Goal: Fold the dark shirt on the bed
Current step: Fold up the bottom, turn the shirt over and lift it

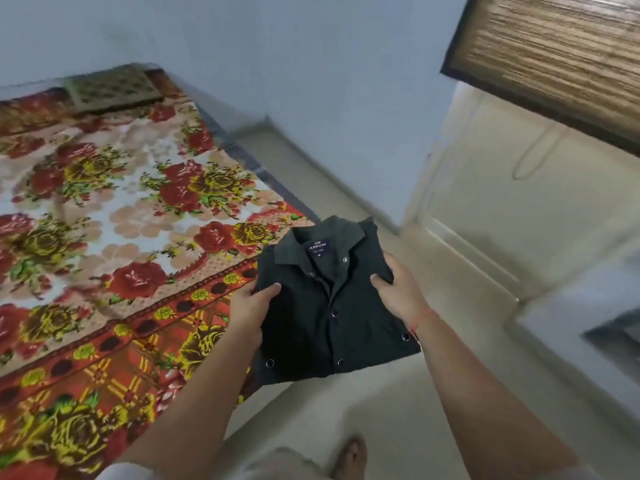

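Note:
The dark shirt (329, 306) is folded into a compact rectangle, collar and label facing up, snap buttons showing down its front. It is lifted off the bed and held over the bed's right edge and the floor. My left hand (251, 306) grips its left side with the thumb on top. My right hand (398, 289) grips its right side, thumb pressed on the cloth. The bed (104, 220) with a red and yellow floral blanket fills the left of the view.
A patterned pillow (110, 88) lies at the far end of the bed against the pale wall. Beige floor (346, 410) runs along the bed's right side. A doorway step (485, 271) and a woven blind (554, 57) are at right. My foot (351, 459) stands below.

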